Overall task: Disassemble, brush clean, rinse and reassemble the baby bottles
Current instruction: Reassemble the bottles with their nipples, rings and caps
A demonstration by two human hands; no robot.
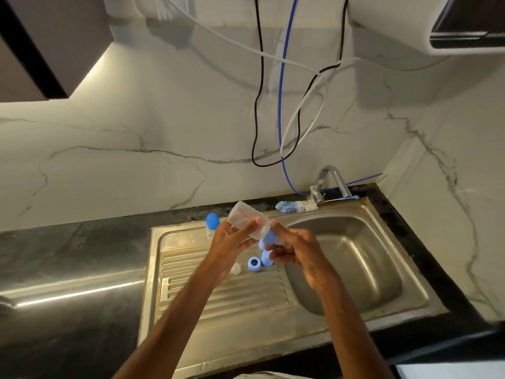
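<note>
Steel sink [382, 242] below; left hand [232, 242] fingers [252, 225] wrap bottle [243, 216], right hand [299, 251] fingers [279, 231] pinch blue collar [269, 237]

Steel sink [355, 269] sat in a black worktop [68, 255], basin on the right, ribbed drainboard [218, 296] on the left. Chrome tap [332, 181] stood at the sink's back rim, spout bent down to the right. White veined marble wall [136, 132] ran behind and round the right corner. Black cable [255, 105], blue tube [280, 105] and white cable [246, 47] hung against the wall. Dark cabinet [41, 50] upper left; white-and-dark appliance [470, 23] upper right, type unclear.
</note>
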